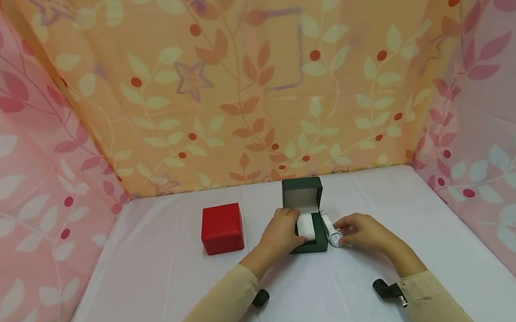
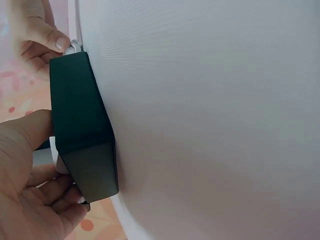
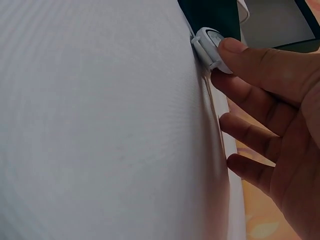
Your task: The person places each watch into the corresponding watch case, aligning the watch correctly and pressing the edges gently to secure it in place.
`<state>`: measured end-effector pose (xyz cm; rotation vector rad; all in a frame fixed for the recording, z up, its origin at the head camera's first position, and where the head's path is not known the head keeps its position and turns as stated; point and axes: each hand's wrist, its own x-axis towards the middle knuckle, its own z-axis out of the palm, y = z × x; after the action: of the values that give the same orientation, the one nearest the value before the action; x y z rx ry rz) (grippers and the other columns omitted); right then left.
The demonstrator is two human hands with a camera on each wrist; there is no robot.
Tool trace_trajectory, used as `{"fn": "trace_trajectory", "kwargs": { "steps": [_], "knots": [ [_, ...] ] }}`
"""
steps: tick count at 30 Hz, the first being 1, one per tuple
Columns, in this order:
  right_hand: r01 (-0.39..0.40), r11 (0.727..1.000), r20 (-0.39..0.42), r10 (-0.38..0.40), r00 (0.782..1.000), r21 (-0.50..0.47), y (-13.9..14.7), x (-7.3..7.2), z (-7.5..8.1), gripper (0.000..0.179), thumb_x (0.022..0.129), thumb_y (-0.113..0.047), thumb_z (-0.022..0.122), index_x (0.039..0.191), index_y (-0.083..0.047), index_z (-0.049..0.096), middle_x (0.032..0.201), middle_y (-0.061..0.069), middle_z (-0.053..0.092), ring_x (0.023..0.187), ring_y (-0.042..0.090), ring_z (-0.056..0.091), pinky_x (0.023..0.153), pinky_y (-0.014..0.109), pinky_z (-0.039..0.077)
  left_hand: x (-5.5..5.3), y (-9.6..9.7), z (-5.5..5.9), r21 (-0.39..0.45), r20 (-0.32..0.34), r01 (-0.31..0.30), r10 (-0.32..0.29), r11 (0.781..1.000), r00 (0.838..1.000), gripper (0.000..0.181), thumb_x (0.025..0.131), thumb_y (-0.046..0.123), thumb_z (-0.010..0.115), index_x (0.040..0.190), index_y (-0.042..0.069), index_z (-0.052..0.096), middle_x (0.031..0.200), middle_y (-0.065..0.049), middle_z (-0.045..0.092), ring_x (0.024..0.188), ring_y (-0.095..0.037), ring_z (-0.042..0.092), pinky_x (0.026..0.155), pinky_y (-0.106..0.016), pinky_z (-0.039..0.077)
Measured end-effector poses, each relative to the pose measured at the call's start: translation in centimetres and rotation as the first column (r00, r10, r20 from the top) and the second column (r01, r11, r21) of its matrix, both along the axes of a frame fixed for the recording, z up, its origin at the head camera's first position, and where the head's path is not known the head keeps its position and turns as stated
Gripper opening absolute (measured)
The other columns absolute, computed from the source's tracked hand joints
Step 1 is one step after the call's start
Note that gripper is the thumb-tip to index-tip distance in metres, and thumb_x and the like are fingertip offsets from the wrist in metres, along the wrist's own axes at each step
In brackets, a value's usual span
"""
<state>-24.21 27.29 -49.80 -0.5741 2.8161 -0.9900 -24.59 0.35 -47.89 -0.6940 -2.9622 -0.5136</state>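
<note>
A dark green watch box (image 1: 321, 244) stands on the table with its lid (image 1: 301, 183) raised at the back. Inside it shows a white cushion (image 1: 306, 227). My left hand (image 1: 278, 234) reaches in from the left and grips the cushion, thumb at the front and fingers toward the lid. Just right of the box, a white wristwatch (image 1: 335, 238) lies with its dial up and its strap stretching back along the box's side. My right hand (image 1: 362, 230) pinches the watch case (image 3: 206, 47) between thumb and index finger, the other fingers spread.
A closed red box (image 1: 221, 229) sits left of the green one. White cloth covers the table (image 1: 318, 306). A patterned yellow curtain (image 1: 246, 74) hangs behind, with pink ones at both sides. Black wrist cameras protrude near both sleeves.
</note>
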Motion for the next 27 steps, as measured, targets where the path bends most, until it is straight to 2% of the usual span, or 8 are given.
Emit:
{"fn": "trace_trajectory", "kwargs": {
  "steps": [11,19,22,27],
  "knots": [
    [-0.003,1.000,0.016,0.003,1.000,-0.015,-0.06,0.10,0.03,0.036,0.082,-0.015,0.085,0.116,-0.007,0.075,0.090,-0.004,0.070,0.088,0.014,0.062,0.085,0.038,0.051,-0.30,-0.08,-0.54,-0.014,-0.043,0.003,-0.004,1.000,0.999,0.073,0.078,0.040,0.090,0.136,0.006,0.061,0.130,-0.008,0.065,0.122,-0.022,0.056,0.106,-0.034,0.051],
    [-0.015,0.994,0.061,0.022,0.998,-0.109,0.28,0.02,-0.03,0.038,0.084,-0.012,0.083,0.120,-0.005,0.072,0.094,0.001,0.069,0.088,0.014,0.064,0.079,0.026,0.052,-0.32,0.03,-0.36,-0.021,-0.032,0.012,-0.013,1.000,0.999,0.075,0.078,0.039,0.090,0.137,0.006,0.058,0.130,-0.008,0.063,0.119,-0.021,0.053,0.105,-0.033,0.051],
    [-0.011,0.991,0.050,0.018,0.999,-0.137,0.40,0.05,0.03,0.039,0.084,-0.013,0.084,0.120,-0.006,0.073,0.094,0.002,0.069,0.090,0.015,0.062,0.082,0.028,0.052,-0.05,-0.04,-0.17,-0.022,-0.039,0.016,-0.017,1.000,0.999,0.075,0.079,0.040,0.089,0.137,0.005,0.057,0.131,-0.008,0.063,0.121,-0.021,0.053,0.106,-0.032,0.050],
    [-0.008,0.985,0.036,0.014,0.999,-0.172,0.60,0.45,0.72,0.037,0.085,-0.018,0.083,0.120,-0.013,0.074,0.095,-0.001,0.069,0.097,0.019,0.061,0.090,0.039,0.049,0.52,-0.14,0.02,0.013,-0.044,0.013,-0.013,1.000,0.999,0.076,0.079,0.040,0.089,0.138,0.006,0.056,0.132,-0.008,0.062,0.121,-0.020,0.052,0.106,-0.030,0.051]
  ]
}}
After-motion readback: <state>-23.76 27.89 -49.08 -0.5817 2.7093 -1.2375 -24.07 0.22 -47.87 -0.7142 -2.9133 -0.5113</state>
